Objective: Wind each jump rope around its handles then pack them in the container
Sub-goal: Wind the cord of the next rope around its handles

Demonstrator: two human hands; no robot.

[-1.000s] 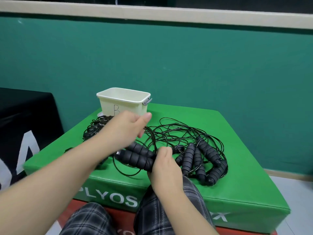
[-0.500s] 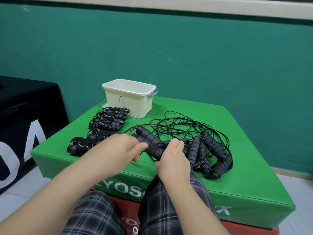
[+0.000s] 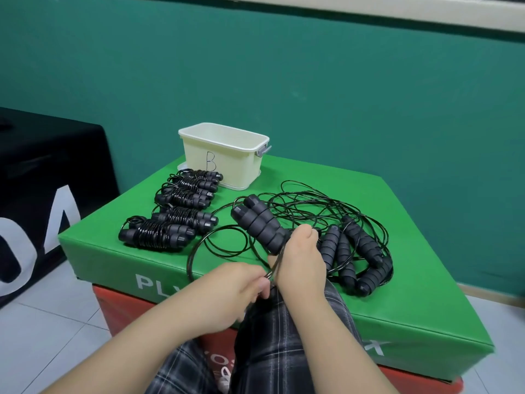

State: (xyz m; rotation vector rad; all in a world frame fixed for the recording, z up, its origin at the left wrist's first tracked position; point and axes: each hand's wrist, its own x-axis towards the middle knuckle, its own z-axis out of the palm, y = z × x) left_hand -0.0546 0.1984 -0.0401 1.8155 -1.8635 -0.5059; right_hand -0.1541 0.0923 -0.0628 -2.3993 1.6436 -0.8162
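Against a teal wall (image 3: pixel 341 95), green padded box (image 3: pixel 412 294) atop red box (image 3: pixel 127 311).

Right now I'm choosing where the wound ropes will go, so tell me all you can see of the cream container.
The cream container is a rectangular plastic-looking tub with a rolled rim, open on top, with a handwritten B on its near wall and a grey clip at its right end. It stands upright at the far edge of the green padded box. A wound rope bundle lies against its near side. Its inside is hidden.
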